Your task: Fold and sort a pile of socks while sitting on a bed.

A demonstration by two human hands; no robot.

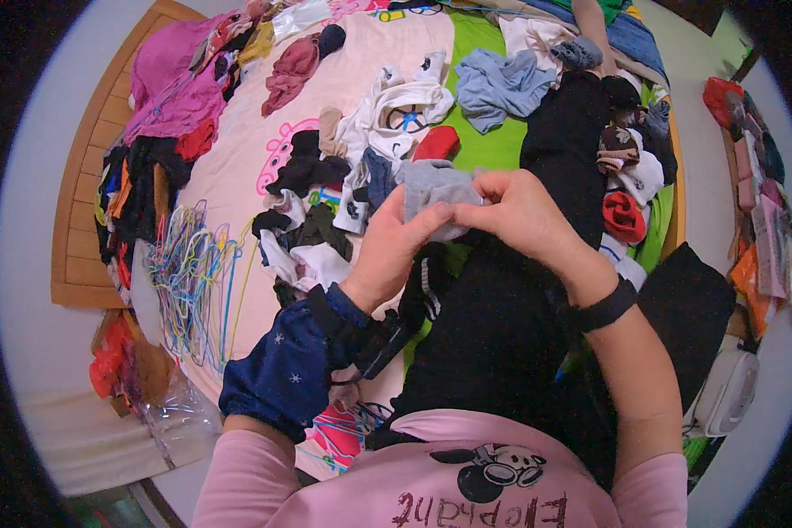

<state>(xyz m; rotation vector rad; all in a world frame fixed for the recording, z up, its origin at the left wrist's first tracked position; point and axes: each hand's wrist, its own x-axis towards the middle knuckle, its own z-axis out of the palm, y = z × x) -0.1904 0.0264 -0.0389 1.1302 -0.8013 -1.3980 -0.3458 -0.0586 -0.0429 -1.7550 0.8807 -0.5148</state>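
A small light grey cloth item (439, 188), probably a sock, is pinched between my two hands above my outstretched leg. My left hand (386, 247) grips its left side, thumb in front. The fingertips of my right hand (528, 214) hold its lower right edge; the thumbs nearly meet. Just beyond the grey item lies a red sock (437, 143), partly covered by it. Dark blue fabric (377, 173) shows left of the red sock. A white printed garment (396, 99) and a crumpled light blue garment (498, 86) lie farther off on the bed.
Several rolled socks (624, 218) line the bed's right edge. Black and white socks (310, 244) lie in a pile left of my hands. Tangled wire hangers (195, 277) sit at the left edge, below a heap with a magenta garment (171, 72). My black-trousered leg (561, 145) stretches across the bed.
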